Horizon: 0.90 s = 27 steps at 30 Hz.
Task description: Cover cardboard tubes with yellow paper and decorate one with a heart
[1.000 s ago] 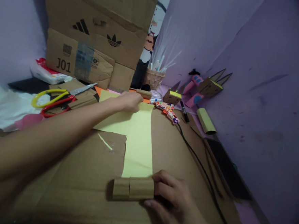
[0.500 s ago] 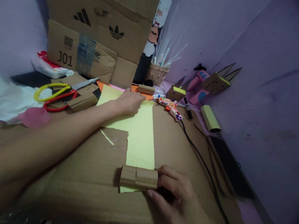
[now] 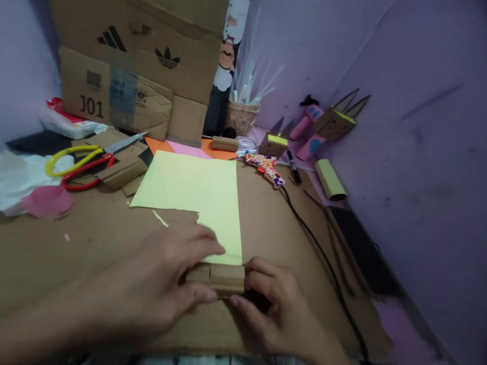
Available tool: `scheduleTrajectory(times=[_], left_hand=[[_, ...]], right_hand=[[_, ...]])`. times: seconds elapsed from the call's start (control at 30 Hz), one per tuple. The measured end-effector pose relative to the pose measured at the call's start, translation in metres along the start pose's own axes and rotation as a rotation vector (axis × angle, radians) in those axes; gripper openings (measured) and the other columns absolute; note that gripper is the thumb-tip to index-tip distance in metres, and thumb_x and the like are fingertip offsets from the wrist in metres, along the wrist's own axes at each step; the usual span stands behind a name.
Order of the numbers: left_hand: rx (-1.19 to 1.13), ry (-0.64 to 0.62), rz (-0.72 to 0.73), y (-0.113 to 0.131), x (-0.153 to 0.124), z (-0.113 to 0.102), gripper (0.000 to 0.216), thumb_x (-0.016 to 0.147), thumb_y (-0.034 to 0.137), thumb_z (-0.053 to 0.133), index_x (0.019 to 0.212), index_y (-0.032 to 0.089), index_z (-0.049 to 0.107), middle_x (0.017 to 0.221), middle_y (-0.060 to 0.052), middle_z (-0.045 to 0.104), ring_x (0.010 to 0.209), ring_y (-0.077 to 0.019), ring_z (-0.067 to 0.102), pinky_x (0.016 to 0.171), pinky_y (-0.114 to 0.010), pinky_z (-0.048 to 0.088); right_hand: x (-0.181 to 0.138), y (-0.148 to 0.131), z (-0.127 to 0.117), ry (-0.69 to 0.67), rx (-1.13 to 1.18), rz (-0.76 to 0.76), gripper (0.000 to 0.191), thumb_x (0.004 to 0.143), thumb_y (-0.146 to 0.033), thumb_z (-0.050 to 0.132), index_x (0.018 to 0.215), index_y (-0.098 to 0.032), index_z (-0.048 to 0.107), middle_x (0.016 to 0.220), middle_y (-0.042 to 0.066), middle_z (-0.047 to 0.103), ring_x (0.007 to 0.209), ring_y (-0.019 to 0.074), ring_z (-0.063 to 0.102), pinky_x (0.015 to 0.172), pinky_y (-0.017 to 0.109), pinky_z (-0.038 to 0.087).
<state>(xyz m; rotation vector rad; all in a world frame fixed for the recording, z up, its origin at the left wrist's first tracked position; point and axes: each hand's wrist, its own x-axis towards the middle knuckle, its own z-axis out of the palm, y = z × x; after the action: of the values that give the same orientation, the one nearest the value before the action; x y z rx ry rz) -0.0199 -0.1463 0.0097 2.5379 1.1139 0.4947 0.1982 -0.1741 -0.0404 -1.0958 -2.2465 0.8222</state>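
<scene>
A small folded cardboard box (image 3: 227, 276) with a seam across its top lies on the lower end of a pale yellow paper sheet (image 3: 193, 179). My right hand (image 3: 278, 307) pinches the box's right end between thumb and fingers. Around its left end is my left hand (image 3: 174, 272), slightly blurred, thumb in front and fingers behind. The sheet has a piece cut out at its lower left, and a thin yellow strip (image 3: 160, 218) lies beside that edge. Part of the box's left end is hidden by my left fingers.
Scissors (image 3: 89, 160) with yellow and red handles lie on cardboard scraps at left. A patterned glue gun (image 3: 267, 170) trails a black cord on the right. Behind stand a large cardboard panel (image 3: 130, 74), a pot of sticks (image 3: 242, 118) and cardboard figures (image 3: 335, 122).
My left hand has left the far part of the yellow sheet and come down to the small cardboard box. My right hand stays at the box's right end. The view has shifted slightly.
</scene>
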Motion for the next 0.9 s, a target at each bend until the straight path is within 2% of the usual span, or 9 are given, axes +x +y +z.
scheduleTrajectory(times=[0.1, 0.2, 0.3, 0.4, 0.5, 0.63, 0.9], left_hand=[[0.07, 0.162, 0.047, 0.004, -0.03, 0.024, 0.033, 0.078, 0.019, 0.05, 0.111, 0.026, 0.051, 0.106, -0.004, 0.062, 0.096, -0.019, 0.059, 0.08, -0.029, 0.05], [0.104, 0.214, 0.052, -0.003, -0.033, 0.038, 0.032, 0.081, 0.023, 0.049, 0.114, 0.026, 0.049, 0.1, -0.003, 0.066, 0.089, -0.0171, 0.062, 0.079, -0.026, 0.052], [0.15, 0.239, 0.085, -0.003, -0.025, 0.037, 0.029, 0.083, 0.028, 0.047, 0.111, 0.025, 0.052, 0.096, -0.003, 0.069, 0.085, -0.017, 0.064, 0.077, -0.025, 0.053], [0.238, 0.282, 0.139, 0.004, -0.019, 0.03, 0.024, 0.084, 0.029, 0.045, 0.105, 0.024, 0.055, 0.088, -0.003, 0.07, 0.079, -0.0165, 0.066, 0.072, -0.023, 0.055], [0.287, 0.321, 0.174, 0.01, -0.017, 0.027, 0.023, 0.083, 0.029, 0.044, 0.101, 0.024, 0.057, 0.083, -0.002, 0.071, 0.077, -0.0159, 0.066, 0.07, -0.022, 0.055], [0.275, 0.312, 0.152, 0.007, -0.023, 0.036, 0.025, 0.083, 0.031, 0.046, 0.105, 0.024, 0.056, 0.089, -0.003, 0.069, 0.081, -0.0171, 0.065, 0.071, -0.023, 0.055], [0.232, 0.25, 0.013, -0.007, -0.039, 0.055, 0.033, 0.083, 0.037, 0.046, 0.115, 0.027, 0.051, 0.102, -0.002, 0.064, 0.091, -0.0196, 0.063, 0.078, -0.028, 0.055]], right_hand=[[-0.001, -0.001, -0.005, -0.001, 0.019, 0.019, 0.016, 0.076, -0.025, 0.061, 0.064, -0.016, 0.055, 0.069, 0.001, 0.054, 0.061, 0.0123, 0.05, 0.053, 0.024, 0.034], [0.003, -0.003, -0.017, 0.059, 0.102, 0.038, 0.019, 0.084, -0.027, 0.054, 0.07, -0.016, 0.059, 0.072, 0.003, 0.059, 0.067, 0.0135, 0.055, 0.06, 0.024, 0.041], [0.015, -0.001, -0.028, 0.193, 0.095, -0.005, 0.02, 0.088, -0.014, 0.043, 0.094, -0.015, 0.062, 0.091, 0.007, 0.065, 0.087, 0.0152, 0.057, 0.079, 0.028, 0.044], [0.03, 0.008, -0.029, 0.124, -0.073, -0.126, 0.03, 0.081, -0.004, 0.047, 0.107, -0.012, 0.061, 0.112, 0.009, 0.062, 0.104, 0.018, 0.052, 0.091, 0.03, 0.039], [0.037, 0.018, -0.021, 0.037, -0.23, -0.152, 0.029, 0.079, -0.006, 0.051, 0.102, -0.015, 0.065, 0.112, 0.007, 0.063, 0.102, 0.0205, 0.051, 0.09, 0.033, 0.038], [0.035, 0.025, -0.014, 0.059, -0.287, -0.135, 0.029, 0.079, -0.008, 0.052, 0.103, -0.017, 0.066, 0.113, 0.005, 0.064, 0.1, 0.0206, 0.05, 0.089, 0.033, 0.037], [0.034, 0.026, -0.016, 0.077, -0.285, -0.144, 0.023, 0.081, -0.012, 0.051, 0.097, -0.019, 0.067, 0.11, 0.002, 0.064, 0.098, 0.0191, 0.049, 0.086, 0.031, 0.036]])
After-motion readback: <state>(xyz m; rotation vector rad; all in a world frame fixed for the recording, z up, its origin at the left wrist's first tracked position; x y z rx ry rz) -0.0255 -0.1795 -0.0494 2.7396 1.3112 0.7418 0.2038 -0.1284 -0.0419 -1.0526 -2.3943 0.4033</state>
